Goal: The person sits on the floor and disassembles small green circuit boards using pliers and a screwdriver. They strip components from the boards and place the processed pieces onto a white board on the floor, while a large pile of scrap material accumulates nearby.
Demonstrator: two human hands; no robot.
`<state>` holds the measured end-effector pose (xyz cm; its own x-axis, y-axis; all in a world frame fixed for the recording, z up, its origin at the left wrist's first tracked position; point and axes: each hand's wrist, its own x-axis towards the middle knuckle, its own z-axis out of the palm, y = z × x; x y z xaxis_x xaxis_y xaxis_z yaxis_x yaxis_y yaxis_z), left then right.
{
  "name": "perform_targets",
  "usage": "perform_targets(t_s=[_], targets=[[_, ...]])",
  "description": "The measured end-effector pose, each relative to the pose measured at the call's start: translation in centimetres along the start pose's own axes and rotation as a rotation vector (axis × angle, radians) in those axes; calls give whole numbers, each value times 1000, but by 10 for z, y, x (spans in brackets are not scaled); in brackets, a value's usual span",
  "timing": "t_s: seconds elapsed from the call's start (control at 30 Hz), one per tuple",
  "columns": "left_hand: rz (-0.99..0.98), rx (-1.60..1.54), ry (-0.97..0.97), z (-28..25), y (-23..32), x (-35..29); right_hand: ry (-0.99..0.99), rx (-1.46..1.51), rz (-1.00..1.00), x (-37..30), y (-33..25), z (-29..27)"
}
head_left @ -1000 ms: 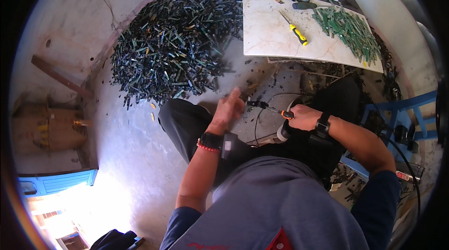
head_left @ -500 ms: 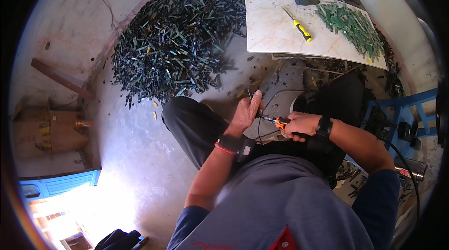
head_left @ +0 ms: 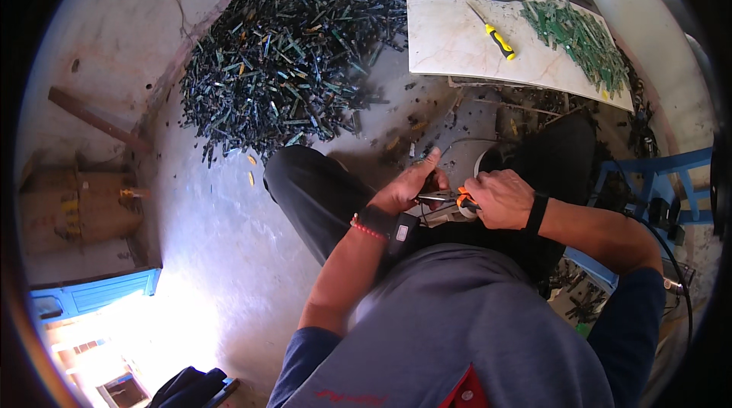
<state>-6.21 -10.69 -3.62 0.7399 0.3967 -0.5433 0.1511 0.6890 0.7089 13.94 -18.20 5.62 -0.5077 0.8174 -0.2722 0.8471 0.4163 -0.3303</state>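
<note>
My right hand is closed around the orange-and-black handles of a pair of pliers, above my lap. Their metal jaws point left and reach to my left hand. That hand is closed with the thumb raised, pinching a small dark piece at the jaws, too small and shaded to name. On the floor ahead and to the left lies a large heap of dark and green narrow strips.
A pale board at the far right bears a yellow-and-black screwdriver and a pile of green strips. A blue chair stands at right. A cardboard box sits at left, and a cable hangs near my right arm.
The pliers and my right hand have turned and shifted, bringing the jaws level against my left hand's fingers. A thin strip end that stuck up above my left hand no longer shows.
</note>
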Motion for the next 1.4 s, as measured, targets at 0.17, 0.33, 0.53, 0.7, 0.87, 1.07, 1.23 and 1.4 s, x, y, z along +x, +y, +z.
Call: perform_targets(t_s=[0.17, 0.33, 0.53, 0.7, 0.87, 1.07, 1.23, 1.4], targets=[[-45, -172, 30, 7, 10, 3, -12, 172, 40, -1, 9, -4], [174, -131, 451, -12, 4, 4, -81, 623, 189, -6, 23, 8], [416, 210, 672, -16, 1, 4, -426, 1654, 447, -7, 0, 4], [496, 157, 532, -8, 2, 5, -379, 2033, 392, -3, -18, 13], [318, -53, 446, 4, -1, 4, -182, 2010, 388, 11, -26, 14], [207, -269, 443, 11, 1, 4, -3, 1593, 499, 24, -20, 38], [177, -299, 439, 8, -1, 4, 321, 435, 274, 31, 0, 53], [18, -410, 304, 2, -7, 2, 309, 13, 288, 25, 9, 27]])
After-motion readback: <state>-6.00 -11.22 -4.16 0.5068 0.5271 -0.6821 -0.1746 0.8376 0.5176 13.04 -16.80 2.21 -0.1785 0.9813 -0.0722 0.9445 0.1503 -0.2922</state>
